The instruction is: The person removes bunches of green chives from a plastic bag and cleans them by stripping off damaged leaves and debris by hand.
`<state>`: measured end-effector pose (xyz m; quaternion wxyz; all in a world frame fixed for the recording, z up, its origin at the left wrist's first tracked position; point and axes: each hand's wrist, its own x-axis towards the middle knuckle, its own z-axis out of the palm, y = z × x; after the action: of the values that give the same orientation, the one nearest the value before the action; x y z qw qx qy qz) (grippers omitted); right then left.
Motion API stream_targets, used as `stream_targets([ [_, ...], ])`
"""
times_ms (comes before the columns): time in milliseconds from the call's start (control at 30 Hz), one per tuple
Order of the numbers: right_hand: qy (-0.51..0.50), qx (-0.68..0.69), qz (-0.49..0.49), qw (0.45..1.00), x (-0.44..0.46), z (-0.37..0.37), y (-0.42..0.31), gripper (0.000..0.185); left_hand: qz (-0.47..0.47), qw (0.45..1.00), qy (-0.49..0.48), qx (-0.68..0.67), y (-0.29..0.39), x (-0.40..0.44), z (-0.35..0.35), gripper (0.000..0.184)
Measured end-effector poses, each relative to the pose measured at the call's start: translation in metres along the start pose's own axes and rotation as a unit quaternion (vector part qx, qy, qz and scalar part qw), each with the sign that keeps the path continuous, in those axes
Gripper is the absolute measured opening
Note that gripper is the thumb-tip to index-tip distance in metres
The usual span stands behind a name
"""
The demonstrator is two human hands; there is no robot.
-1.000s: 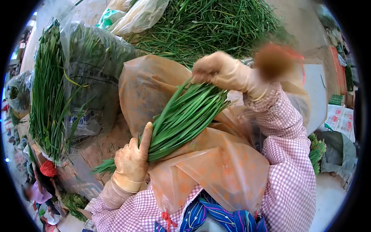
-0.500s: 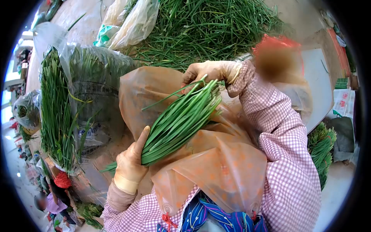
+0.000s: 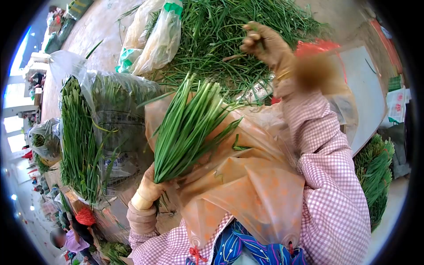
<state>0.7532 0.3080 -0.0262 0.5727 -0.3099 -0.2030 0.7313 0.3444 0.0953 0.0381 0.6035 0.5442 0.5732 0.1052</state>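
Gloved, my left hand (image 3: 151, 185) grips the lower end of a bunch of long green stalks (image 3: 187, 128). The pale cut ends of the bunch fan out upward over the orange-patterned plastic apron (image 3: 247, 176) on my lap. My right hand (image 3: 265, 43), also gloved, is raised over the loose green pile (image 3: 225, 35), with its fingers curled and a bit of green at the fingertips. What it pinches is too small to name. A few short green bits (image 3: 240, 145) lie on the apron.
Upright at the left stands a clear bag (image 3: 123, 119) beside a tall green bundle (image 3: 81, 141). Crumpled plastic bags (image 3: 157, 44) lie behind it. A red bag (image 3: 316, 46) and a pale board (image 3: 362, 88) are at the right. Another person (image 3: 73, 240) is at the lower left.
My right hand has left the bunch and moved up over the pile. The bunch now stands more upright, its pale ends spread apart. The view has shifted slightly.
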Motion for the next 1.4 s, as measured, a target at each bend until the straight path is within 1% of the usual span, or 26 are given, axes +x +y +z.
stream_targets([
  [67,0.046,-0.35,0.022,0.935,-0.003,-0.011,-0.017,0.022,0.015,0.995,0.07,-0.066,0.0,-0.003,0.014,0.051],
  [133,0.083,-0.661,0.001,0.746,-0.002,-0.002,0.008,0.039,0.035,0.994,0.098,0.018,0.016,-0.006,0.018,0.056],
  [167,0.038,-0.711,0.001,0.702,-0.007,0.01,0.008,0.055,0.029,0.984,0.101,0.141,0.033,-0.009,0.018,0.06],
  [200,-0.042,-0.612,-0.064,0.787,-0.009,0.013,0.018,0.061,0.02,0.96,0.102,0.26,0.041,-0.01,0.021,0.064],
  [233,-0.119,-0.559,-0.004,0.821,-0.025,0.046,0.01,0.06,0.042,0.959,0.101,0.262,0.04,-0.01,0.021,0.068],
  [333,-0.276,-0.671,0.087,0.683,-0.035,0.091,0.023,0.045,0.025,0.946,0.109,0.303,0.049,-0.012,0.027,0.068],
  [400,-0.312,-0.71,0.166,0.609,-0.044,0.112,0.032,0.034,0.019,0.941,0.112,0.317,0.054,-0.014,0.03,0.068],
  [467,-0.313,-0.62,0.102,0.712,-0.045,0.096,0.055,0.023,0.009,0.937,0.121,0.327,0.053,-0.014,0.029,0.069],
  [533,-0.284,-0.57,0.059,0.769,-0.045,0.086,0.06,0.019,0.048,0.95,0.113,0.288,0.051,-0.014,0.029,0.07],
  [600,-0.215,-0.638,0.016,0.739,-0.041,0.077,0.051,0.025,0.024,0.96,0.089,0.264,0.05,-0.014,0.023,0.071],
  [667,-0.169,-0.554,0.037,0.815,-0.032,0.052,0.049,0.028,0.011,0.967,0.065,0.247,0.043,-0.009,0.011,0.071],
  [733,-0.112,-0.54,-0.08,0.831,-0.019,0.03,0.041,0.027,0.015,0.997,0.011,0.07,0.031,-0.003,-0.002,0.073],
  [767,-0.007,-0.505,-0.05,0.862,-0.022,0.022,0.025,0.025,-0.066,0.996,-0.009,-0.059,0.038,-0.003,-0.008,0.072],
  [833,0.094,-0.391,-0.07,0.913,-0.007,-0.016,0.002,0.023,-0.06,0.996,-0.007,-0.069,0.051,0.002,-0.018,0.07],
  [867,0.073,-0.561,-0.111,0.817,0.01,-0.047,0.002,0.026,-0.037,0.998,0.004,-0.046,0.064,0.006,-0.023,0.069],
  [900,0.084,-0.686,-0.06,0.72,-0.006,-0.031,-0.006,0.028,0.008,1.0,-0.007,-0.009,0.08,0.012,-0.032,0.066],
  [933,0.094,-0.792,-0.009,0.604,-0.029,-0.008,-0.015,0.03,-0.023,1.0,0.011,-0.012,0.098,0.017,-0.041,0.063],
  [967,0.089,-0.829,-0.018,0.552,-0.038,0.004,-0.014,0.035,0.005,0.999,0.04,0.015,0.113,0.024,-0.046,0.06],
  [1000,0.062,-0.789,-0.051,0.609,-0.04,0.005,-0.012,0.035,0.035,0.996,0.069,0.042,0.126,0.032,-0.052,0.058],
  [1067,-0.017,-0.589,0.036,0.807,-0.064,0.028,-0.004,0.038,0.064,0.986,0.113,0.106,0.151,0.045,-0.071,0.054],
  [1133,-0.196,-0.45,0.186,0.851,-0.076,0.039,0.017,0.047,0.107,0.98,0.145,0.084,0.185,0.048,-0.064,0.055],
  [1233,-0.227,-0.317,0.267,0.882,-0.085,0.04,0.093,0.052,0.207,0.939,0.216,0.168,0.186,0.052,-0.046,0.063],
  [1267,-0.203,-0.109,0.299,0.926,-0.08,0.037,0.123,0.054,0.271,0.899,0.255,0.233,0.18,0.053,-0.039,0.066],
  [1300,-0.168,0.103,0.32,0.927,-0.077,0.041,0.14,0.056,0.232,0.872,0.273,0.332,0.178,0.042,-0.022,0.072],
  [1333,-0.168,0.104,0.324,0.925,-0.077,0.051,0.146,0.056,0.211,0.849,0.283,0.394,0.16,0.036,-0.011,0.078],
  [1400,-0.027,0.198,0.221,0.955,-0.079,0.07,0.158,0.062,0.159,0.797,0.295,0.502,0.124,0.019,0.018,0.089],
])
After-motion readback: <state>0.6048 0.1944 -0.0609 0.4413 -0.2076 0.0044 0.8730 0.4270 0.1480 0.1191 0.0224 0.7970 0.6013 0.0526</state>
